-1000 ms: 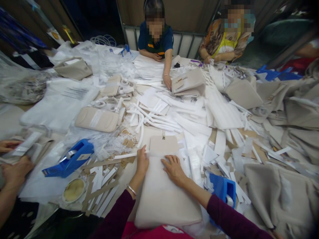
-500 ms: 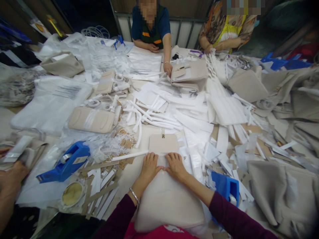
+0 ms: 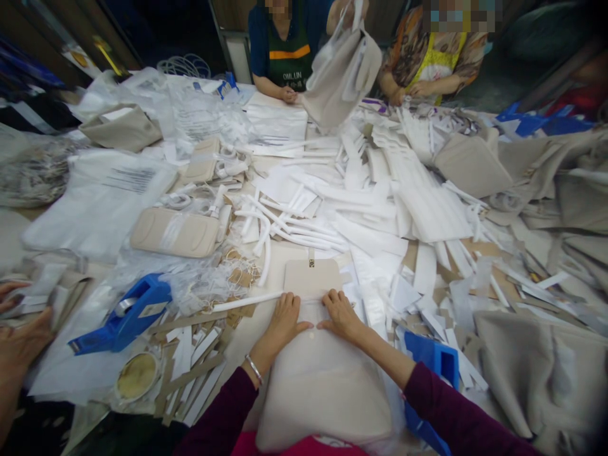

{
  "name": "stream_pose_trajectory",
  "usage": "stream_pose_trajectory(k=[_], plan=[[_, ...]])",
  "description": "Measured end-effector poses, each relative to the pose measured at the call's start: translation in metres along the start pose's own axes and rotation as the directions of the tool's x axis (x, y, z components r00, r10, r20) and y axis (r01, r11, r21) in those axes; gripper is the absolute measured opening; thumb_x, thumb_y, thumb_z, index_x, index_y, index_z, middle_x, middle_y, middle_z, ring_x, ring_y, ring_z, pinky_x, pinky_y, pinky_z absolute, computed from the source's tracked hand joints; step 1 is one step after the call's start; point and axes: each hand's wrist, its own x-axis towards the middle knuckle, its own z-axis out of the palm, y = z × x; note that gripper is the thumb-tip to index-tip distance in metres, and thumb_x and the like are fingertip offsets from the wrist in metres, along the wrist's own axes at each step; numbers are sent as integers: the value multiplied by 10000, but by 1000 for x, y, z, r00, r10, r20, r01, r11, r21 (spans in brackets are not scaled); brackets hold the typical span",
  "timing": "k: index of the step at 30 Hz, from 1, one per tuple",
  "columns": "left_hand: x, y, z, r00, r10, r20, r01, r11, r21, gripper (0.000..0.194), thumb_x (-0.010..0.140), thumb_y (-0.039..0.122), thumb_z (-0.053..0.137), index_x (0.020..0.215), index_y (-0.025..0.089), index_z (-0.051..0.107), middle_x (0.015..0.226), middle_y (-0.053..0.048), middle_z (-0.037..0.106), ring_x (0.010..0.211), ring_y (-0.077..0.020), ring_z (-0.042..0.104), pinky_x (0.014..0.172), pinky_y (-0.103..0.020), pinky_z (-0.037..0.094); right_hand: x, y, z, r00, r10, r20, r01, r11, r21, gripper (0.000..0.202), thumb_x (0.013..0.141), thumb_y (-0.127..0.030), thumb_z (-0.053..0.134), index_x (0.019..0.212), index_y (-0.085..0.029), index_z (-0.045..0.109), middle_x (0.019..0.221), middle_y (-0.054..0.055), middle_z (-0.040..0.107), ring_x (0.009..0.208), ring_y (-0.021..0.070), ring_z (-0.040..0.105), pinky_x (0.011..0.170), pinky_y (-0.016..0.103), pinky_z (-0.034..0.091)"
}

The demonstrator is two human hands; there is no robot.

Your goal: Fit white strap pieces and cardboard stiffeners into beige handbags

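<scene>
A beige handbag point(image 3: 325, 386) lies flat before me, its body towards me and its flap point(image 3: 312, 278) pointing away. A small metal clasp point(image 3: 311, 263) shows at the flap's far edge. Thin translucent white wrapping seems to cover part of the bag. My left hand point(image 3: 285, 320) rests on the bag's left side just below the flap, fingers stretched forward. On the right side my right hand point(image 3: 341, 315) lies the same way. Both palms face down, and the thumbs point at each other with a small gap between them. What lies under the fingertips is hidden.
Blue tape dispensers point(image 3: 124, 310) stand to the left and right point(image 3: 432, 361). White foam strips point(image 3: 304, 221) and a wrapped beige pouch point(image 3: 175, 232) lie beyond. A co-worker lifts another beige bag point(image 3: 339, 79) across the table. A co-worker's hands point(image 3: 23, 335) are at the left edge.
My right hand has shifted slightly right, widening the gap between my thumbs. Across the table, a co-worker has raised a beige bag from the tabletop.
</scene>
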Motion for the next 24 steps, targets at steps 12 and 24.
stream_pose_trajectory(k=[12, 24], plan=[[7, -3, -4, 998, 31, 48, -32, 999, 27, 534, 601, 478, 768, 913, 179, 455, 971, -59, 479, 960, -267, 451, 824, -402, 395, 6, 3, -7, 996, -2, 92, 2, 1000, -6, 575, 581, -502, 783, 980, -166, 543, 1015, 100, 528, 946, 273, 475, 780, 374, 371], [9, -2, -8, 994, 19, 106, -23, 999, 35, 461, 665, 510, 711, 893, 178, 486, 978, -63, 533, 980, -271, 466, 819, -388, 369, 14, 4, -22, 979, 24, 201, -35, 998, 53, 526, 598, -494, 776, 951, -162, 571, 1026, 91, 546, 979, 259, 483, 809, 363, 329]])
